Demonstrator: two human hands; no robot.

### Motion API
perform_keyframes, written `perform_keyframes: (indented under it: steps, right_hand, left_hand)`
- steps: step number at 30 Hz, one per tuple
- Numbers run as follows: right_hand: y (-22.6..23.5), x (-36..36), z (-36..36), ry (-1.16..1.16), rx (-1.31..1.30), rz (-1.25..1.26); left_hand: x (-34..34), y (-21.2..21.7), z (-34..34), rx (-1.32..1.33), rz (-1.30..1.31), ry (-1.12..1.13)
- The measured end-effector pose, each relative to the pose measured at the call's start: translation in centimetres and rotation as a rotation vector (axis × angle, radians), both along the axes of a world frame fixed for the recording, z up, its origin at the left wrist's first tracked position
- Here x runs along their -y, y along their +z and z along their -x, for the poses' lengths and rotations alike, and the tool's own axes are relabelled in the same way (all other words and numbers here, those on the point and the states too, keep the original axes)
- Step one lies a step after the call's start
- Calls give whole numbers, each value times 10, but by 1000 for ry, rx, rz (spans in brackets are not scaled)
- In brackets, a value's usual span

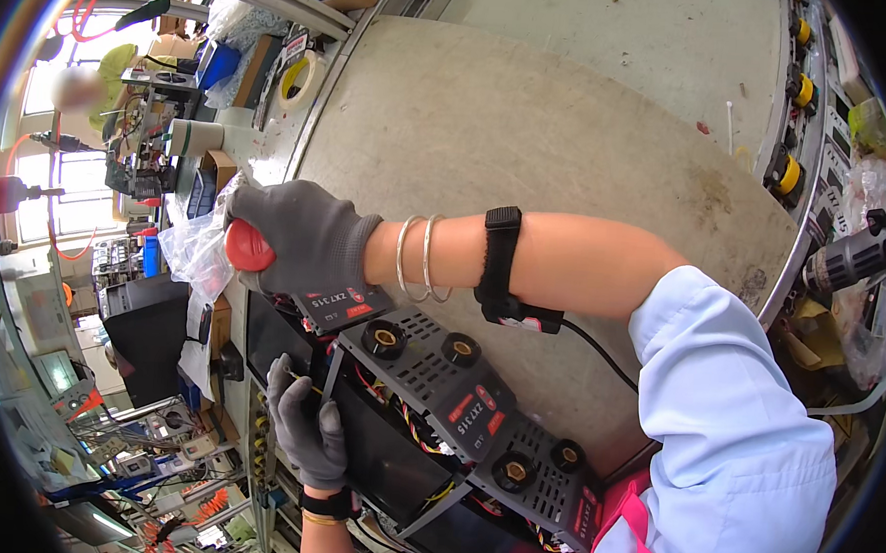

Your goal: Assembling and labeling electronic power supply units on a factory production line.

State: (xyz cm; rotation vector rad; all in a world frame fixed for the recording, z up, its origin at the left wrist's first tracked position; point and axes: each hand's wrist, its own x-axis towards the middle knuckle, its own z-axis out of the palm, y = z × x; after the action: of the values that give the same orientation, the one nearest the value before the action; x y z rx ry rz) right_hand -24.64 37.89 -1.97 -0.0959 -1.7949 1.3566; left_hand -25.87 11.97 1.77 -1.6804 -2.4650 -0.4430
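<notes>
The broad tan board (pixel 571 133) of the bench fills most of the space ahead of me. Along its near side, toward my body, a slanting row of black metal units (pixel 429 361) stands side by side; I can make out three end panels, slotted and marked with red labels. The one farthest from me lies just below my right glove, and the nearest comes close to my pink garment (pixel 636 517).

My right arm, in a light blue sleeve (pixel 730 432), reaches leftward across the board. At its end, my right hand (pixel 310 235) in a grey glove is closed, its fingers wrapped around a rounded red object (pixel 249 246); only part of that shows, so I can't tell its full shape. My left hand (pixel 306 435), also gloved in grey, is at the open wiring side of the units, beside the dark casing (pixel 393 459). Its fingers are half bent, with the thumb apart from them. A thin yellowish piece shows at the fingertips, but I can't tell whether I have hold of it.

A crumpled clear plastic bag (pixel 199 249) lies just left of the red object. A black strap (pixel 501 250) circles my right forearm, near two silvery bangles (pixel 426 256). Round black sockets (pixel 461 349) with brass-coloured centres sit on the panels, and thin coloured wires (pixel 420 431) show inside the units.
</notes>
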Motion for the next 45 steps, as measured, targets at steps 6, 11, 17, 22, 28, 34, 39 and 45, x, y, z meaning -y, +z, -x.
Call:
perform_keyframes:
  steps: [6,11,17,22,28,34,39,45]
  right_hand:
    - [6,-4,-7,54,53,36]
    - [2,-5,-11,74,63,86]
    - [3,-5,-13,71,81,133]
    - [19,-32,-46,36,-129,342]
    - [66,-18,-133,-3,-114,18]
    - [72,13,-161,112,-107,-352]
    - [74,24,-158,88,-81,-588]
    - [75,39,-158,132,-54,-665]
  left_hand:
    - [0,1,0,-14,4,-12]
    - [-3,0,-1,-17,9,-12]
    - [-2,1,-1,51,-50,18]
    - [-4,5,1,16,-49,-32]
    - [2,3,6,-31,-106,-51]
    - [6,-3,11,-43,-150,-45]
    - [6,-3,9,-37,-161,-45]
    - [8,-5,10,-25,-167,-36]
